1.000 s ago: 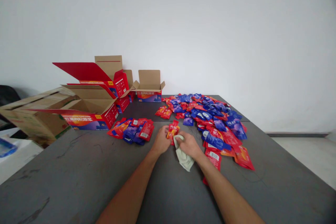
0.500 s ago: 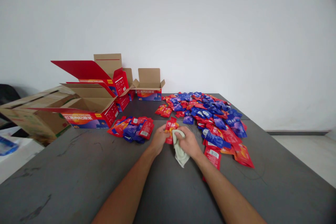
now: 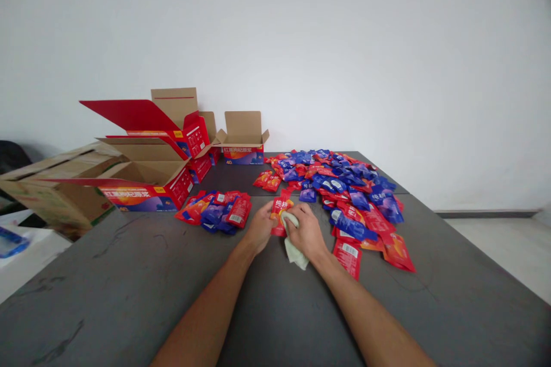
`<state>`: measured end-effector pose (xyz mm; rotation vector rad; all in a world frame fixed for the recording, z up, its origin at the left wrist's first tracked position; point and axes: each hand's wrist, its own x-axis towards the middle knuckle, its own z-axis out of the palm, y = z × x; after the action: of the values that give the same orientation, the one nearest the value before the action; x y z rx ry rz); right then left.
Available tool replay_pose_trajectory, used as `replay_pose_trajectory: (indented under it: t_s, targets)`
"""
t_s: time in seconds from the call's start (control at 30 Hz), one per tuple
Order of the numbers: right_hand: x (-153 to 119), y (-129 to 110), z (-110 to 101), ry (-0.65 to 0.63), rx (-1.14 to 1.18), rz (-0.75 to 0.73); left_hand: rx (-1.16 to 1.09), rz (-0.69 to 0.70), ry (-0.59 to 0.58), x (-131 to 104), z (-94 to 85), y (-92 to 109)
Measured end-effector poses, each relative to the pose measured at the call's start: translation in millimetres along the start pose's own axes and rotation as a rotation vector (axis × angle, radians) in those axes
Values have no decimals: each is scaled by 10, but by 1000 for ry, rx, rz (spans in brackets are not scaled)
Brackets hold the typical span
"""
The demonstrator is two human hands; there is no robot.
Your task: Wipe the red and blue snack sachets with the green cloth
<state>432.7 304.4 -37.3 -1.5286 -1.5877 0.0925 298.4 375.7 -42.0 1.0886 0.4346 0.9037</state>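
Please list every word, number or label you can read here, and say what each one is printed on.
"纯耕": on the red sachet that the left hand holds.
"40": on the front of the far open box.
Large characters on that box and on the near open box: too blurred to read.
White labels on the small sachet pile and the big sachet pile: too small to read.

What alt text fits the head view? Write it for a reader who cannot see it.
A person's left hand holds a red sachet while the right hand presses a pale cloth against it, over a dark grey table. A big heap of red and blue sachets lies to the right, a smaller pile and open red cartons to the left.
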Motion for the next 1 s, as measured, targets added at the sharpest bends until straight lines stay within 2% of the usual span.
replay_pose_trajectory:
  t_s: [0.17, 0.3, 0.43, 0.57, 0.63, 0.7, 0.9, 1.0]
  targets:
    - [49, 34, -79, 183, -54, 72, 10, -67, -124, -50, 35, 10]
    - [78, 60, -126, 257, -93, 81, 43, -67, -212, -61, 54, -9]
    - [61, 52, -113, 218, -90, 40, 84, -38, -226, -50, 47, -21]
    - [8, -6, -27, 55, -58, -59, 113, 25, -152, -33, 9, -42]
    - [-4, -23, 5, 14, -50, -74, 118, 28, -137, -27, -10, -50]
    - [7, -14, -2, 43, -53, -47, 113, 13, -149, -27, -15, -52]
    - [87, 90, -152, 275, -98, 56, 79, -65, -274, -43, 49, -53]
    - [68, 73, -138, 219, -89, 4, 85, -29, -256, -40, 56, -52]
